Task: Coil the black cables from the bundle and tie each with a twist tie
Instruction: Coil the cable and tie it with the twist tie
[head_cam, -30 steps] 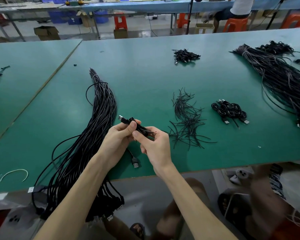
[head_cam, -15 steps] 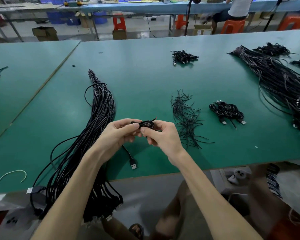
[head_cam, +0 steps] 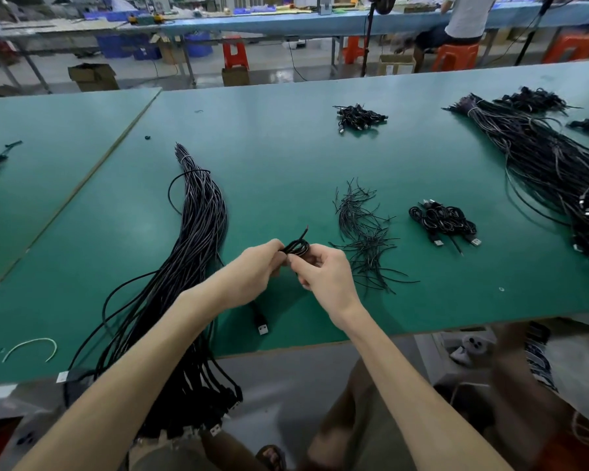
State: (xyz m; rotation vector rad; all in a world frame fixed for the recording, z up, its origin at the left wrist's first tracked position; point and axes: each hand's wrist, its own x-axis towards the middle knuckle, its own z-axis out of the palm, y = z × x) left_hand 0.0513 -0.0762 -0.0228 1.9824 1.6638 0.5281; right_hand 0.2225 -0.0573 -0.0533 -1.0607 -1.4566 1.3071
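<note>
Hands meet at the centre of the frame, just above the green worktop [head_cam: 286,154]: the left hand [head_cam: 252,271] and the right hand [head_cam: 329,282] each pinch a small coiled cable [head_cam: 298,248] between thumb and fingertips, so each grip is clamped on the coil from its own side. A thin black strand, which looks like a twist tie [head_cam: 305,230], sticks up and to the right out of the coil. Below the left hand a loose tail of cable drops to a USB plug [head_cam: 262,327] near the worktop's front edge — I cannot tell whether the plug rests on the surface. Left of the hands the long bundle [head_cam: 194,253] of black cables runs from the upper middle of the worktop down past its front edge, its plugs hanging over at lower centre. Just right of the hands lies a scatter of loose twist ties [head_cam: 364,232], and further right a small heap of tied coils [head_cam: 444,220] with silver plugs. A second heap of coils [head_cam: 359,117] sits at upper centre, well apart — and another large cable bundle [head_cam: 541,164] fills the right edge. A pale curved tie [head_cam: 31,346] lies at the lower left.
</note>
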